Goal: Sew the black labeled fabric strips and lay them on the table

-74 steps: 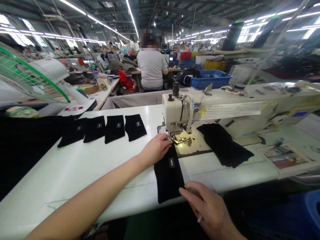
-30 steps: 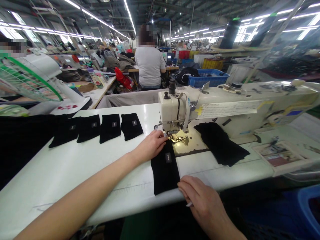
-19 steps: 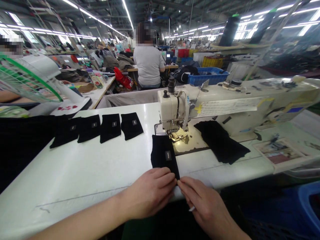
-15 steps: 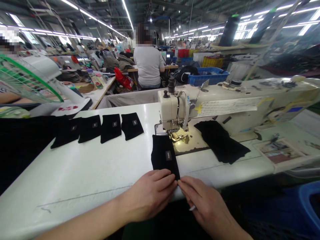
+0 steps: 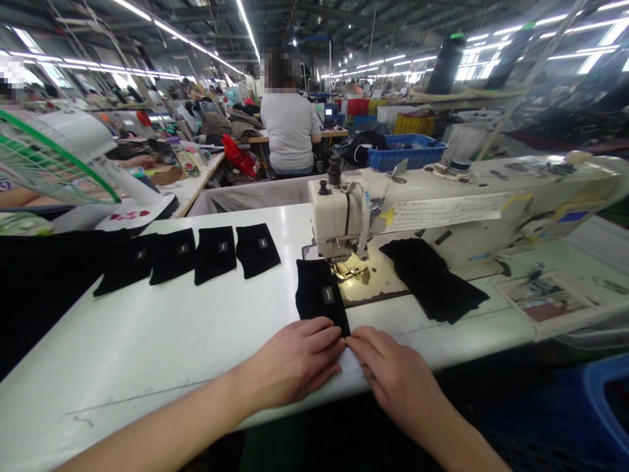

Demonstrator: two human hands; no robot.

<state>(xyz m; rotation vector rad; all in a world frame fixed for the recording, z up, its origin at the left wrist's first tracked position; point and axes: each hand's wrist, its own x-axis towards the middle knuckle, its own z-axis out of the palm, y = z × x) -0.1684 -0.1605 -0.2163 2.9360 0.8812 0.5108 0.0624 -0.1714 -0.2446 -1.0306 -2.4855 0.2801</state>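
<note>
A black fabric piece (image 5: 314,292) with a small dark label lies at the needle area of the sewing machine (image 5: 344,219), its right edge by the presser foot. My left hand (image 5: 299,360) is closed on its near end, fingers together over the cloth. At the near right corner, my right hand (image 5: 388,367) pinches the edge between thumb and fingertips. The near edge is partly hidden by my fingers. Right of the needle, a stack of black fabric pieces (image 5: 432,278) rests on the machine bed.
Several labelled black pieces (image 5: 258,252) lie in a row on the white table (image 5: 187,334). A fan (image 5: 73,144) stands at the left. Behind the machine are a blue basket (image 5: 405,154) and a seated person (image 5: 289,128). Another blue basket (image 5: 599,373) is at lower right.
Both hands and the fabric piece have moved slightly forward, toward the machine. The piece's far end now sits a little farther in beside the presser foot.
</note>
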